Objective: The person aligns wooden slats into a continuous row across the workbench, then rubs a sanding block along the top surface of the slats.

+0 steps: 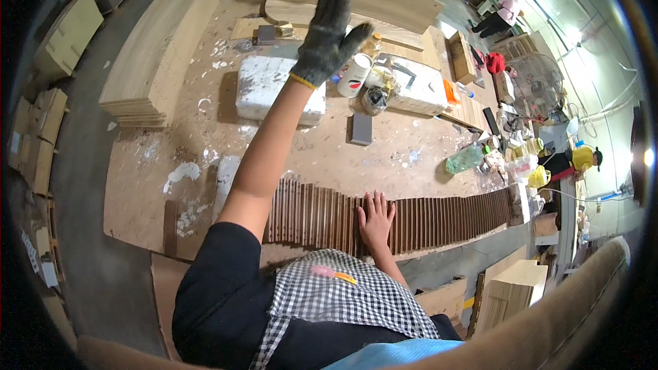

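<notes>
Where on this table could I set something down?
On the table, one paint-flecked bare patch lies between the brown slats and the gray block, bounded rightward by the green bottle. Another lies between the stacked boards and the short brown strip. It's crowded around the white container and right of the green bottle.

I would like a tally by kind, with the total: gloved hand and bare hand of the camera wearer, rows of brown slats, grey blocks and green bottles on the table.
Gloved: 1 (left hand)
Bare: 1 (right hand)
Row of brown slats: 1
Grey blocks: 2
Green bottle: 1
Total: 6
</notes>
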Tool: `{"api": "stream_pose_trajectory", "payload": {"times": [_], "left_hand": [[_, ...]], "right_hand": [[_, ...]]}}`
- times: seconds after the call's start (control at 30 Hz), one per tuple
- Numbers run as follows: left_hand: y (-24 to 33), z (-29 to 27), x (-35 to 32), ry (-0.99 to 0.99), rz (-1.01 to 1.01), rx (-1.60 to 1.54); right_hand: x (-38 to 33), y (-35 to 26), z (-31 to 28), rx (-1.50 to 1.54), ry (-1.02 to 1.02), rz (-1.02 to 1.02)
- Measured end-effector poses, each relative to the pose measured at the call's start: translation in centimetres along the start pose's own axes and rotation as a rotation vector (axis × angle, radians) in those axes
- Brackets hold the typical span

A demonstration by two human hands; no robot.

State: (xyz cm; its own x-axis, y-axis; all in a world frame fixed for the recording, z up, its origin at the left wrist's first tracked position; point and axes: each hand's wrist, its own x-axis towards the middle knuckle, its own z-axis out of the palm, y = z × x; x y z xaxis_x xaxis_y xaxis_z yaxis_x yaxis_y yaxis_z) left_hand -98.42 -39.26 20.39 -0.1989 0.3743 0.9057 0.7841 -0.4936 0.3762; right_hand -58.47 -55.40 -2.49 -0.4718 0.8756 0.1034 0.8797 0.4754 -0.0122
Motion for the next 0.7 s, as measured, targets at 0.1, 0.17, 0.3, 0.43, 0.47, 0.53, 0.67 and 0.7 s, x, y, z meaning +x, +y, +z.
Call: {"api": "stream_pose_trajectory", "payload": {"times": [0.1, 0.17, 0.3, 0.43, 0.47, 0.53, 0.67, 0.7], "left_hand": [[-2.2, 0.4, -4.6, -0.048, 0.011, 0.229], [-6.8, 1.3, -12.0, -0.239, -0.152, 0.526], [-8.1, 1.9, -21.3, -0.574, -0.376, 0.693], [-7.0, 0.1, -21.0, -0.680, -0.444, 0.705], [-6.3, 0.1, -21.1, -0.729, -0.515, 0.680], [-5.2, 1.1, -19.5, -0.847, -0.605, 0.626], [-6.0, 0.7, -19.5, -0.906, -0.502, 0.720], [-4.8, 1.4, -19.8, -1.029, -0.425, 0.663]], "right_hand": [[-0.4, 0.1, -0.6, 0.012, 0.012, -0.008], [-0.6, 0.2, -0.9, 0.010, 0.042, -0.024], [-2.8, 0.1, -0.5, 0.023, 0.008, 0.011], [-4.8, -1.0, -0.8, 0.065, -0.014, 0.017], [-5.7, -1.1, -0.6, 0.065, -0.027, 0.024], [-5.1, 0.3, 0.2, 0.019, -0.019, 0.042], [-4.1, 0.8, 0.1, 0.069, 0.058, -0.011], [-4.4, 1.5, 0.2, 0.072, 0.078, -0.009]]}}
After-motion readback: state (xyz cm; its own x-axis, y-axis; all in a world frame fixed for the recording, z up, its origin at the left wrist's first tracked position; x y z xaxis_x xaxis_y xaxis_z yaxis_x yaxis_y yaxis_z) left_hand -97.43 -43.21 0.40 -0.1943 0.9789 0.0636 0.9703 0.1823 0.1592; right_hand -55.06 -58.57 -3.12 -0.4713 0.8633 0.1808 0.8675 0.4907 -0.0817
